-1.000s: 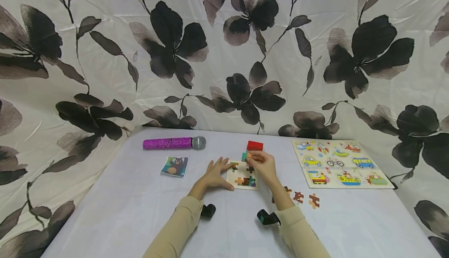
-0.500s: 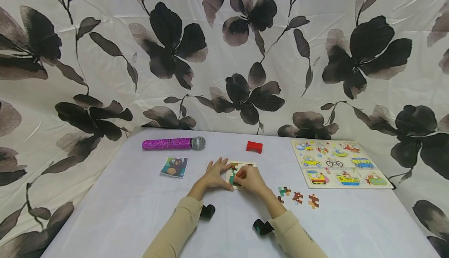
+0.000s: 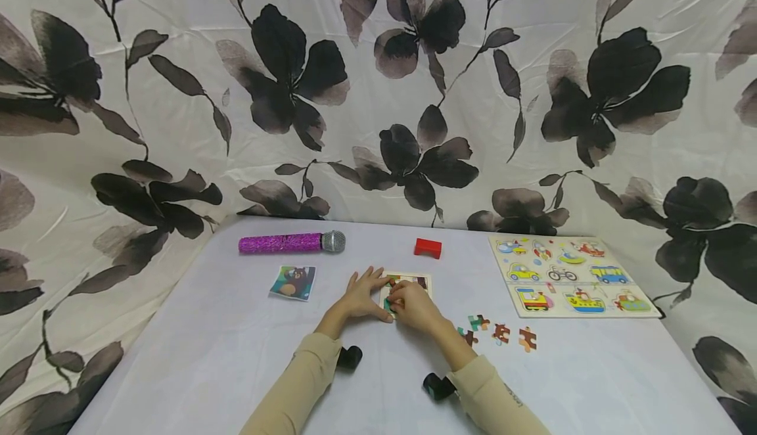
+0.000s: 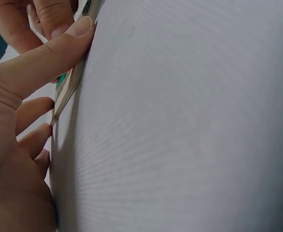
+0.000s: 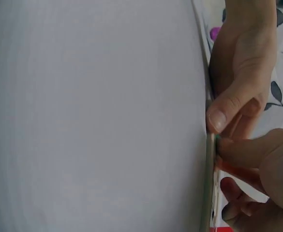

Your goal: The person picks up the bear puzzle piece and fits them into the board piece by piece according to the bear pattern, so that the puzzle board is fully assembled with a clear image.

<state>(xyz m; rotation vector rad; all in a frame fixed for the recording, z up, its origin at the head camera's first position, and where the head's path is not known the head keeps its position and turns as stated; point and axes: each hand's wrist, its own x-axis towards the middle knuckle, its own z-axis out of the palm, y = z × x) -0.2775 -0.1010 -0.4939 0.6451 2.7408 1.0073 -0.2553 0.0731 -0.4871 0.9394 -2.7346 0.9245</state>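
My left hand (image 3: pixel 362 295) rests at the left side of a small wooden puzzle board (image 3: pixel 429 282), fingers spread and fairly straight. In the left wrist view its thumb (image 4: pixel 59 55) lies along the board's edge. Over the board's left part, my right hand (image 3: pixel 416 305) pinches a teal puzzle piece (image 3: pixel 388 304) at its fingertips, down against the board. Most of the board and piece is hidden by the fingers. Several loose puzzle pieces (image 3: pixel 501 334) in brown and teal lie on the table to the right.
A picture card of a bear (image 3: pixel 293 282) and a glittery purple microphone (image 3: pixel 290 242) lie to the left. Behind the board sits a red block (image 3: pixel 428 248). A larger vehicle picture board (image 3: pixel 573 277) lies at the right of the white-covered table (image 3: pixel 378 395).
My right hand has carried the puzzle piece from beyond the board's top edge down and left onto the board, then shifted slightly further left. The left hand stays in place.
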